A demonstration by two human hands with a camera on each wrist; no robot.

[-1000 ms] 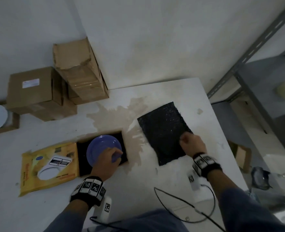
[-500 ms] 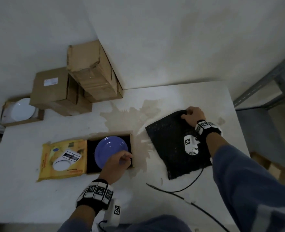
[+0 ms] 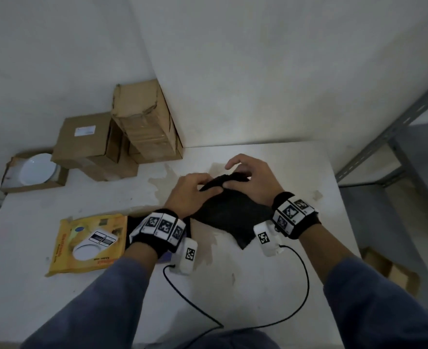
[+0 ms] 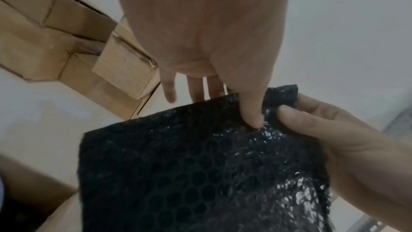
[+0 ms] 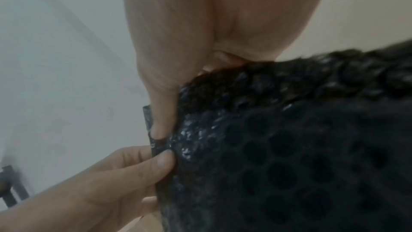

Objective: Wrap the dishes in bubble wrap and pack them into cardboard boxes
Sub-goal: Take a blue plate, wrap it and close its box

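A sheet of black bubble wrap (image 3: 230,212) hangs lifted over the middle of the white table (image 3: 270,280). Both hands pinch its far edge side by side. My left hand (image 3: 207,185) has its thumb (image 4: 252,112) on top of the bubble wrap (image 4: 200,174) and its fingers behind. My right hand (image 3: 235,177) pinches the same edge of the bubble wrap (image 5: 289,147) with its thumb (image 5: 162,121) on it. The box with the black lining (image 3: 132,222) shows only as a dark strip beside my left wrist, which hides the blue plate.
A yellow packet (image 3: 89,243) lies at the left of the table. Behind it an open box holds a white plate (image 3: 38,170). Two closed cardboard boxes (image 3: 87,144) (image 3: 145,124) stand against the wall. A metal shelf frame (image 3: 384,137) rises at the right, with a box on the floor (image 3: 394,270).
My left hand has left the blue plate and moved right to the bubble wrap. My right hand has raised the sheet off the table, and both hands now hold its far edge.
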